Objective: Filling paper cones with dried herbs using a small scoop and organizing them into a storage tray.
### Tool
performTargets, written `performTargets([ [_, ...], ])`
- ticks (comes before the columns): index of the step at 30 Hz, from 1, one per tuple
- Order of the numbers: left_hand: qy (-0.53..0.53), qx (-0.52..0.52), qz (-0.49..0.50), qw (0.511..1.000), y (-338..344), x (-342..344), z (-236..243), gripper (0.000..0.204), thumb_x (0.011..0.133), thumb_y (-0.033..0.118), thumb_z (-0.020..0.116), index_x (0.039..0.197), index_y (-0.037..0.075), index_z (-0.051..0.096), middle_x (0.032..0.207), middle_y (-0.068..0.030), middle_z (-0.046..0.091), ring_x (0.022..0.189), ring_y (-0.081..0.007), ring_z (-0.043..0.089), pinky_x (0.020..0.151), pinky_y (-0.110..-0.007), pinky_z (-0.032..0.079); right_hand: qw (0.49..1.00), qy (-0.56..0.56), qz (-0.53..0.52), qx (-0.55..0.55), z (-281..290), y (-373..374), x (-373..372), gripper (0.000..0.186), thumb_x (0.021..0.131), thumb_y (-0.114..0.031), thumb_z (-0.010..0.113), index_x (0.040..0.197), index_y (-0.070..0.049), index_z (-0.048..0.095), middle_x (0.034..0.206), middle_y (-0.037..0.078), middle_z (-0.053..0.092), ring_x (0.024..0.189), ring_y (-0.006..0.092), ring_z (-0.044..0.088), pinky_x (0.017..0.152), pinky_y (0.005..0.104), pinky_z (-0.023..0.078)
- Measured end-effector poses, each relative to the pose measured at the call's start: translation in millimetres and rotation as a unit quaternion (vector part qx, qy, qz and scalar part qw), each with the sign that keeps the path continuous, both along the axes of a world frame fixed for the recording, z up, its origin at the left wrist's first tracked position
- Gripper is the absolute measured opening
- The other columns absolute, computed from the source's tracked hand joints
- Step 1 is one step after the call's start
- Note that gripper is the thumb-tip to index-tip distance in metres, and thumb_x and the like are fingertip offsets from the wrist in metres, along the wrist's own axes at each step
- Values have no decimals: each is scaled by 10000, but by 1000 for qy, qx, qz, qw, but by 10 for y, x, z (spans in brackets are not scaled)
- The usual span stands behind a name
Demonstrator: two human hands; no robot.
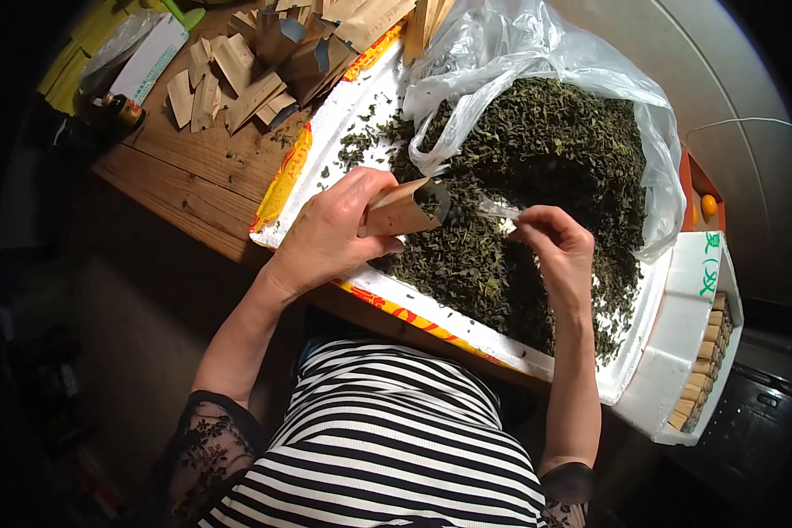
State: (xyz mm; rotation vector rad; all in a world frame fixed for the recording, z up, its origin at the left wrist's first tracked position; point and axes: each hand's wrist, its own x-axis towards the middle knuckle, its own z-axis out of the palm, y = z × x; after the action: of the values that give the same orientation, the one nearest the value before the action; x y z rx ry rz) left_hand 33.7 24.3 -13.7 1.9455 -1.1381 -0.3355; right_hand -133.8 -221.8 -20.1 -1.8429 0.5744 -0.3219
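1. Head view: your left hand (pixel 339 216), left of the frame's centre, is curled around a brown packet (pixel 400 209), thumb below and fingers behind.
2. That packet sits near the centre of the frame, tilted, its mouth facing right; dark leaves show inside.
3. Your right hand (pixel 559 246), right of centre, has thumb and fingertips pinched together on a small clear piece (pixel 500 209). You hold it just right of the packet's mouth, over the leaves (pixel 458 277); its full shape is too small to tell.
4. Those leaves spread across a white tray (pixel 620 380) in the centre and right, and heap up in a clear bag (pixel 480 97) at upper right.
5. More packets (pixel 238 66) lie on the wooden table (pixel 185 180) at upper left, some by the tray's edge.
6. At lower right, a white box (pixel 656 361) beside the tray holds a row of packets.
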Motion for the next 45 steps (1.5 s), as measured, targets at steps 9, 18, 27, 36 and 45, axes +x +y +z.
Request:
performTargets([
  [9,16,20,-6,1000,-62,-39,51,540,691,126,835,1151,45,563,1091,-130,608,997,-345,622,852,-407,514,982,-104,45,-151,597,137,-138,171,845,118,648,977,15,684,898,85,706,802,149,694,730,257,553],
  [18,37,0,-12,999,-111,-108,51,548,687,120,848,1145,48,556,1072,-126,608,969,-336,630,830,-396,523,823,-194,160,-510,835,531,23,191,739,77,693,927,56,666,928,163,670,800,287,675,698,394,528],
  [27,74,-46,-10,996,-112,-150,-51,652,663,49,886,1226,45,556,1073,-54,591,768,-135,586,727,-285,512,806,-165,189,-536,927,615,-4,151,808,-5,708,950,37,676,1006,173,692,905,290,701,773,410,539],
  [36,80,-40,-17,996,-64,-119,-53,684,679,49,881,1270,23,539,1113,-71,604,798,-144,643,751,-286,524,765,-185,199,-584,1001,612,21,162,726,-15,703,875,39,669,937,162,670,869,277,689,759,389,528],
  [45,76,-36,-15,996,-47,-133,-40,683,706,50,873,1296,26,529,1123,-83,612,830,-147,665,744,-287,539,798,-186,168,-548,990,599,-24,174,755,25,715,920,52,667,996,161,690,891,279,699,791,396,527],
])
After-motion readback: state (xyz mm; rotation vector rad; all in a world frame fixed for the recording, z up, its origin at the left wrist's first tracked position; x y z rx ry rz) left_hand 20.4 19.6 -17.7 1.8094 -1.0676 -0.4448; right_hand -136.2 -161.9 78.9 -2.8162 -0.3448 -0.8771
